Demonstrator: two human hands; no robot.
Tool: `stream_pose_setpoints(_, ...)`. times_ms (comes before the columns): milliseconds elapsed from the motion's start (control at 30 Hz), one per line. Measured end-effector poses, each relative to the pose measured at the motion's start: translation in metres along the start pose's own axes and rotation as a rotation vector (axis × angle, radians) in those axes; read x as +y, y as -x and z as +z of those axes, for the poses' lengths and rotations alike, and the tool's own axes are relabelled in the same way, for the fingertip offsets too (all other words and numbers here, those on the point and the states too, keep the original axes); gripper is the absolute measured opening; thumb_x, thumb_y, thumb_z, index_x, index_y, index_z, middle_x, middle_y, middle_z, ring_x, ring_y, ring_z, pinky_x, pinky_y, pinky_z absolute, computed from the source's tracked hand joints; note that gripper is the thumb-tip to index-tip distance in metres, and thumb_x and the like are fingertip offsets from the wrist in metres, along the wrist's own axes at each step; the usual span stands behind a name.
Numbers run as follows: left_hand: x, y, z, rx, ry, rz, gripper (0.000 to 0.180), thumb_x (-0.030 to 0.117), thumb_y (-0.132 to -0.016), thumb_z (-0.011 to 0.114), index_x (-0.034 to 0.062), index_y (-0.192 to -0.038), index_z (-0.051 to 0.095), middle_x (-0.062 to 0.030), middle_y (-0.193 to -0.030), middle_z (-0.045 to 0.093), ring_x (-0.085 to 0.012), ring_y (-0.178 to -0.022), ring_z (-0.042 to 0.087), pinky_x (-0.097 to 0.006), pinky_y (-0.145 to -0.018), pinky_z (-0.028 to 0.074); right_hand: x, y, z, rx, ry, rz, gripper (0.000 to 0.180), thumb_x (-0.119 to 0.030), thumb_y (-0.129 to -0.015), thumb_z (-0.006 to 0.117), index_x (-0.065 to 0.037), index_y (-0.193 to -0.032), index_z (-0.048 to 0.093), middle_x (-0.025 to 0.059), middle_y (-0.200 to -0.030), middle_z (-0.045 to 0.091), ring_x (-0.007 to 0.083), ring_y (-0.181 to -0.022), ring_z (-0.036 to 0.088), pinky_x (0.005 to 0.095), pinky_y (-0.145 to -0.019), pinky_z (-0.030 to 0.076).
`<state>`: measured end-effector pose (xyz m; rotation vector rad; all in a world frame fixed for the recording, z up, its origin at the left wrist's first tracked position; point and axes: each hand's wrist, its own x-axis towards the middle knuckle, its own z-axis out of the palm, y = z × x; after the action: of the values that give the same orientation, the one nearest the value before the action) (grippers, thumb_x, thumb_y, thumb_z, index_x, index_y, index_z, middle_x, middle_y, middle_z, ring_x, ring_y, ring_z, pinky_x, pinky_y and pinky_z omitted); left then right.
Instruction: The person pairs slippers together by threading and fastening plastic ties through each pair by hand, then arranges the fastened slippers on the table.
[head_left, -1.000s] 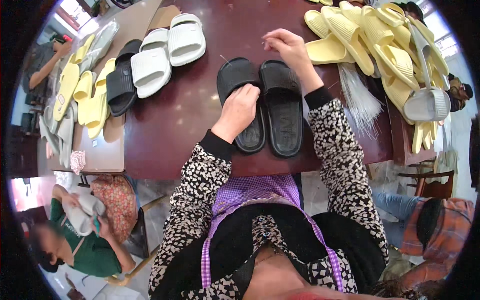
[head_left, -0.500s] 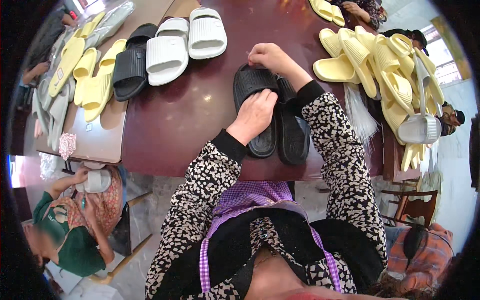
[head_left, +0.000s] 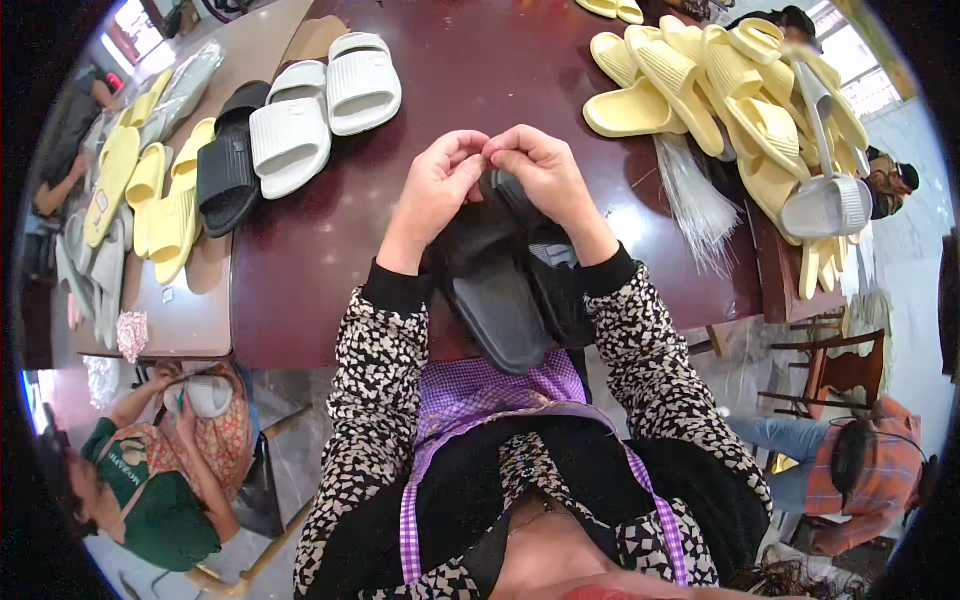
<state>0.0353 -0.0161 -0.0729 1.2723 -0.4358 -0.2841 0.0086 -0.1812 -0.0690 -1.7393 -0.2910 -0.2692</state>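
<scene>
My left hand (head_left: 435,195) and my right hand (head_left: 550,180) meet fingertip to fingertip above the far end of a pair of black slide slippers. Both are closed in a pinch; whatever lies between the fingers is too small to make out. Beneath them, the left black slipper (head_left: 495,310) lies at a slant, one end reaching over the table's near edge. Its mate, the right black slipper (head_left: 553,262), rests close beside it, partly covered by my right wrist and sleeve.
White slippers (head_left: 290,145) and another black pair (head_left: 228,180) stand at the left. Yellow slippers (head_left: 660,75) are heaped at the right, beside a bundle of clear thin strands (head_left: 695,205). A person in green (head_left: 165,490) handles a white slipper; another wears orange plaid (head_left: 865,470).
My left hand has left the slipper's strap and joined my right hand at the far end. The left black slipper has shifted nearer and turned aslant. The whole view has shifted slightly.
</scene>
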Motion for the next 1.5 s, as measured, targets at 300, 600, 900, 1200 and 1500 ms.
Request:
stream_pose_setpoints(300, -0.026, 0.002, 0.002, -0.019, -0.162, -0.043, 0.012, 0.008, -0.088, 0.059, 0.0008, -0.097, 0.060, 0.0011, -0.078, 0.061, -0.0033, -0.064, 0.051, -0.017, -0.056, 0.041, 0.005, 0.014, -0.004, 0.068, -0.093, 0.029, 0.008, 0.001, -0.086, 0.058, 0.002, -0.092, 0.063, 0.0037, -0.087, 0.065, 0.0084, -0.082, 0.059, 0.0223, -0.076, 0.048)
stream_pose_setpoints(600, -0.018, 0.005, 0.011, 0.067, 0.073, -0.046, 0.010, 0.009, -0.088, 0.060, 0.0008, -0.093, 0.060, -0.0016, -0.075, 0.060, -0.0030, -0.055, 0.046, -0.015, -0.049, 0.035, 0.001, 0.026, -0.009, 0.177, -0.003, 0.014, 0.009, 0.000, -0.084, 0.060, 0.001, -0.092, 0.064, 0.0027, -0.086, 0.065, 0.0075, -0.080, 0.058, 0.0213, -0.073, 0.048)
stream_pose_setpoints(900, -0.024, 0.009, 0.015, 0.064, 0.113, -0.033, 0.010, 0.007, -0.088, 0.059, -0.0002, -0.095, 0.058, -0.0043, -0.079, 0.061, -0.0039, -0.055, 0.047, -0.016, -0.049, 0.037, -0.001, 0.029, -0.007, 0.131, 0.094, -0.002, 0.009, -0.002, -0.082, 0.063, 0.000, -0.090, 0.065, 0.0033, -0.082, 0.066, 0.0080, -0.077, 0.059, 0.0220, -0.070, 0.048)
stream_pose_setpoints(1200, -0.024, 0.010, 0.020, 0.102, 0.103, 0.010, 0.009, 0.006, -0.088, 0.059, -0.0001, -0.094, 0.058, -0.0054, -0.082, 0.062, -0.0046, -0.057, 0.048, -0.016, -0.051, 0.038, 0.001, 0.029, -0.009, 0.114, 0.188, -0.035, 0.009, -0.002, -0.081, 0.062, 0.001, -0.089, 0.065, 0.0050, -0.079, 0.067, 0.0100, -0.075, 0.061, 0.0234, -0.069, 0.048)
stream_pose_setpoints(1500, -0.025, 0.011, 0.023, 0.108, 0.036, 0.041, 0.008, 0.010, -0.089, 0.059, 0.0023, -0.092, 0.058, -0.0024, -0.082, 0.061, -0.0019, -0.059, 0.048, -0.015, -0.052, 0.038, 0.002, 0.029, -0.008, 0.103, 0.166, -0.031, 0.009, -0.001, -0.081, 0.061, 0.001, -0.088, 0.066, 0.0055, -0.078, 0.067, 0.0102, -0.074, 0.061, 0.0233, -0.069, 0.049)
